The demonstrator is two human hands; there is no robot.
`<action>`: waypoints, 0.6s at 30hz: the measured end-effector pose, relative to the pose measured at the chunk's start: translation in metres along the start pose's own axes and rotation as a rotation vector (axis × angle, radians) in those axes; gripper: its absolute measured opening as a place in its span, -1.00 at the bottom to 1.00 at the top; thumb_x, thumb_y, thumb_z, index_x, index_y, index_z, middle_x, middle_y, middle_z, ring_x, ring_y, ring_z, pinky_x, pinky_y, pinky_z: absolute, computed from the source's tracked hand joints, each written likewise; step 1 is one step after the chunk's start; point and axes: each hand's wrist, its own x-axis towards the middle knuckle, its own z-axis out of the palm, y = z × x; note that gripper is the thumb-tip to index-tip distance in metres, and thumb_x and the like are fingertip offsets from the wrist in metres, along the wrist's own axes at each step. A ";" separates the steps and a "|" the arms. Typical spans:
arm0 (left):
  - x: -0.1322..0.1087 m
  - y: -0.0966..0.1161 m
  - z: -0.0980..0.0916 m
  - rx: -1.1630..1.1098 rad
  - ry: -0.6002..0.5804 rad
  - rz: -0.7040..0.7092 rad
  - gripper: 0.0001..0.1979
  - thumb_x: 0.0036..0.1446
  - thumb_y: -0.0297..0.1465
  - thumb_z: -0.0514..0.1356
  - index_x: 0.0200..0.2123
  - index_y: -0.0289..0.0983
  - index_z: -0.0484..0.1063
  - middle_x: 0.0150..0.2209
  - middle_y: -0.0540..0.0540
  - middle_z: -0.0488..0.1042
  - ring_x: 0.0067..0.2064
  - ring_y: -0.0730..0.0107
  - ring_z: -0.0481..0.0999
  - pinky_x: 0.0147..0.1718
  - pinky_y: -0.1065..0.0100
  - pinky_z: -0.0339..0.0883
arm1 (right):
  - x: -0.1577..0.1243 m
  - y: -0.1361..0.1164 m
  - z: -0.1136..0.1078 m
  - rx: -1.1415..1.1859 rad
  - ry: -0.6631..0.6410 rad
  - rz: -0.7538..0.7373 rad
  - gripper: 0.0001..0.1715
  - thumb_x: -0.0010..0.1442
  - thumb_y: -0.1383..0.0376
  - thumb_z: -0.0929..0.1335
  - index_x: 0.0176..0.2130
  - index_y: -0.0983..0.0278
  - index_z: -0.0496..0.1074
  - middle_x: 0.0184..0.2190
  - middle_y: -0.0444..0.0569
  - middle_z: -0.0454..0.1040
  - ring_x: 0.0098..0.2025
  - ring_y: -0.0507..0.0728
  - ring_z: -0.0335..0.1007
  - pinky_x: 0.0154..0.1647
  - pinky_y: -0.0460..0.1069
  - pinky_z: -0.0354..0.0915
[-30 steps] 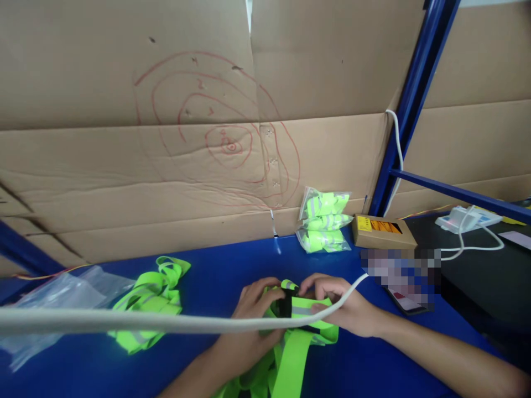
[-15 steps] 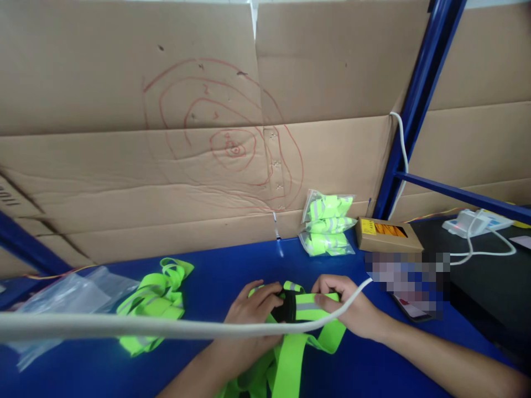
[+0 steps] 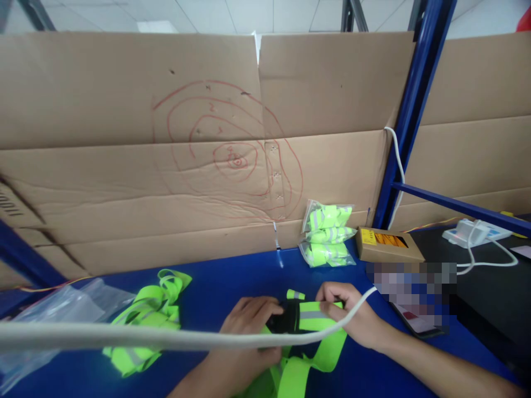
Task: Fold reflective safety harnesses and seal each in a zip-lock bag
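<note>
Near the front middle, my left hand (image 3: pixel 249 331) is closed round the black part of a neon-green strap (image 3: pixel 296 376) with a grey reflective stripe. My right hand (image 3: pixel 348 312) pinches the green band to the right of that black part, thumb on top. Loose lengths of the strap hang below both hands toward the bottom edge. A second bundle of green strap (image 3: pixel 145 315) lies on the blue table to the left. A white cable (image 3: pixel 186 338) crosses in front of my left wrist and hides part of it.
Clear plastic bags (image 3: pixel 62 309) lie at the left. Bagged green straps (image 3: pixel 327 235) are stacked at the back beside a brown box (image 3: pixel 388 246). A phone (image 3: pixel 418 320), partly blurred, lies right. Cardboard (image 3: pixel 199 182) and a blue post (image 3: pixel 415 116) stand behind.
The view has tilted upward, so more ceiling shows and the table sits lower. Both hands still hold the strap; the green piece behind the black part shows less beside my left fingers.
</note>
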 end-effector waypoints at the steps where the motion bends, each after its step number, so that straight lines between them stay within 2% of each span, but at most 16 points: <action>1: 0.000 -0.001 -0.002 0.011 -0.024 0.002 -0.49 -0.16 -0.57 0.23 -0.06 -0.12 0.44 -0.10 -0.13 0.60 -0.12 0.03 0.61 -0.13 0.03 0.52 | 0.001 0.001 -0.002 -0.013 0.011 -0.005 -0.52 0.27 0.16 0.39 -0.54 0.22 0.12 -0.47 -0.10 0.42 -0.43 0.06 0.24 -0.40 -0.06 0.14; 5: 0.001 -0.005 -0.009 0.062 -0.130 0.105 -0.39 -0.05 -0.61 0.17 0.10 -0.08 0.43 -0.12 -0.12 0.60 -0.13 0.11 0.60 -0.11 0.09 0.48 | 0.003 0.008 -0.014 -0.166 -0.010 0.005 -0.59 0.27 0.25 0.35 -0.52 0.22 0.13 -0.49 -0.13 0.41 -0.43 0.06 0.28 -0.38 -0.06 0.19; 7: 0.002 -0.006 -0.013 0.096 -0.128 0.148 -0.45 -0.02 -0.61 0.16 0.06 -0.11 0.45 -0.13 -0.13 0.59 -0.13 0.11 0.59 -0.03 0.03 0.45 | 0.004 0.013 -0.018 -0.358 -0.065 0.009 -0.76 0.25 0.29 0.36 -0.44 0.23 0.28 -0.45 -0.13 0.46 -0.40 0.09 0.37 -0.33 -0.03 0.27; 8: 0.003 -0.005 -0.015 0.117 -0.110 0.167 -0.48 0.00 -0.60 0.15 0.05 -0.12 0.45 -0.13 -0.13 0.59 -0.14 0.11 0.59 0.00 -0.01 0.44 | 0.003 0.015 -0.018 -0.459 -0.068 -0.004 -0.93 0.24 0.31 0.36 -0.31 0.23 0.38 -0.36 -0.08 0.52 -0.33 0.13 0.44 -0.27 0.00 0.33; 9: 0.003 -0.004 -0.016 0.134 -0.087 0.190 -0.50 0.03 -0.60 0.15 0.05 -0.13 0.44 -0.13 -0.14 0.58 -0.14 0.10 0.59 0.01 -0.03 0.44 | 0.002 0.016 -0.018 -0.544 -0.052 -0.032 -0.85 0.24 0.32 0.36 -0.13 0.24 0.43 -0.20 0.00 0.56 -0.21 0.18 0.50 -0.16 0.05 0.38; 10: 0.003 -0.003 -0.017 0.146 -0.064 0.213 -0.50 0.06 -0.59 0.14 0.07 -0.12 0.43 -0.12 -0.14 0.58 -0.13 0.10 0.60 0.00 -0.04 0.45 | 0.000 0.016 -0.016 -0.601 -0.034 -0.068 -0.64 0.26 0.32 0.35 0.06 0.25 0.39 -0.01 0.10 0.54 -0.04 0.23 0.51 -0.03 0.10 0.39; 11: 0.002 -0.001 -0.018 0.149 -0.038 0.233 -0.51 0.09 -0.59 0.13 0.08 -0.11 0.41 -0.12 -0.14 0.58 -0.12 0.11 0.60 -0.03 -0.01 0.48 | -0.002 0.014 -0.013 -0.632 -0.038 -0.107 -0.48 0.29 0.30 0.35 0.22 0.24 0.30 0.16 0.18 0.44 0.13 0.27 0.45 0.12 0.16 0.35; 13: 0.000 0.001 -0.015 0.124 0.000 0.252 -0.54 0.12 -0.58 0.13 0.07 -0.10 0.40 -0.13 -0.15 0.57 -0.12 0.13 0.59 -0.13 0.08 0.53 | -0.009 0.009 -0.006 -0.646 -0.145 -0.164 -0.29 0.33 0.20 0.37 0.37 0.21 0.15 0.34 0.23 0.27 0.33 0.32 0.26 0.31 0.23 0.21; 14: -0.002 0.002 -0.012 0.097 0.006 0.252 -0.56 0.13 -0.56 0.14 0.06 -0.09 0.41 -0.14 -0.15 0.57 -0.12 0.14 0.59 -0.16 0.11 0.55 | -0.012 0.007 -0.003 -0.645 -0.232 -0.169 -0.21 0.31 0.12 0.40 0.40 0.18 0.12 0.35 0.21 0.26 0.36 0.34 0.22 0.34 0.25 0.17; 16: -0.007 0.003 -0.005 0.017 0.006 0.254 -0.60 0.15 -0.50 0.17 0.04 -0.05 0.42 -0.15 -0.14 0.57 -0.10 0.13 0.60 -0.18 0.15 0.58 | -0.018 0.004 0.004 -0.654 -0.371 -0.139 -0.09 0.22 0.00 0.47 0.40 0.12 0.14 0.30 0.18 0.35 0.31 0.38 0.30 0.35 0.28 0.16; 18: -0.011 0.000 0.001 -0.093 0.029 0.188 -0.62 0.18 -0.43 0.17 0.06 0.00 0.42 -0.08 -0.15 0.57 -0.01 0.09 0.59 -0.10 0.15 0.58 | -0.021 0.005 0.008 -0.684 -0.431 -0.111 -0.10 0.16 0.00 0.52 0.35 0.11 0.23 0.18 0.14 0.48 0.19 0.39 0.42 0.30 0.27 0.20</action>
